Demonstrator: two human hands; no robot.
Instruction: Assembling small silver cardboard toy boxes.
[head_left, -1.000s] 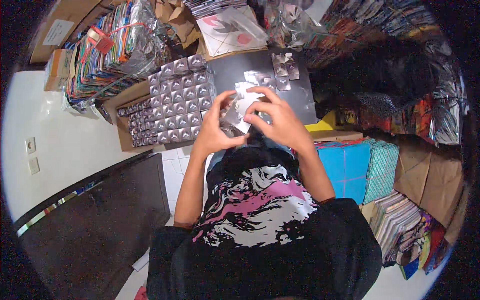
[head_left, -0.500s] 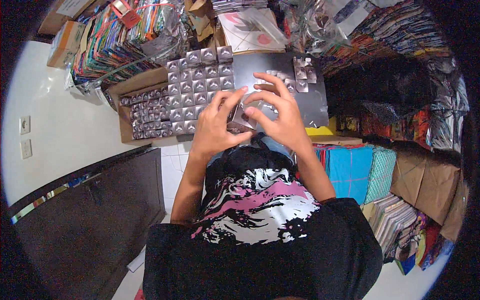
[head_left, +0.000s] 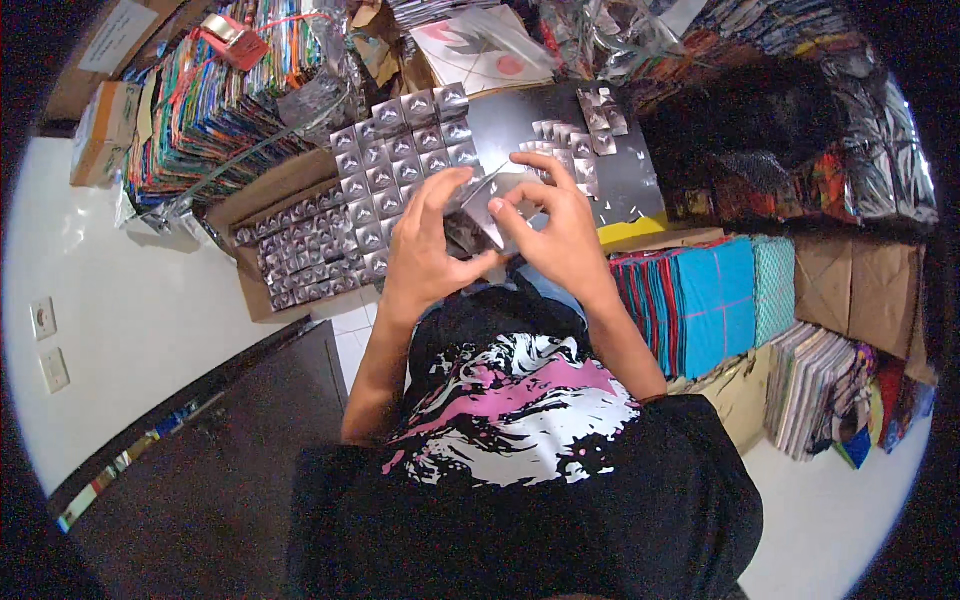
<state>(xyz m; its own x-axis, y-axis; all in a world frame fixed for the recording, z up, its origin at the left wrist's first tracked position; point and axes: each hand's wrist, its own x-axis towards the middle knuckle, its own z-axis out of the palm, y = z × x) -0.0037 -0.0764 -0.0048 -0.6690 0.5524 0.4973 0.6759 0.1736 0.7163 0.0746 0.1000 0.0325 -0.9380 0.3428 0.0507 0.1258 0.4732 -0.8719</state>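
Observation:
Between my hands is a small dark grey cardboard box (head_left: 480, 222), tilted, with a thin flap standing up along its top edge. My left hand (head_left: 432, 245) grips the box from the left, fingers curved over its far side and thumb at its near side. On the right, my right hand (head_left: 553, 232) has its thumb and bent fingers on the flap and upper edge. The palms hide part of the box. Just beyond my left hand stand rows of matching small boxes (head_left: 425, 138), all with the same picture on top.
A dark table (head_left: 630, 185) carries several flat, overlapping grey pieces (head_left: 565, 138) at right. An open brown carton (head_left: 252, 290) full of small boxes sits at left. Bundled plastic-wrapped packets (head_left: 200, 150) and a tape dispenser (head_left: 235, 42) are behind. Blue folded cloth (head_left: 715, 295) is stacked at right.
The box has turned in my hands, and a flap now stands up at its top. My right fingers have closed in on it. The whole view has rotated slightly.

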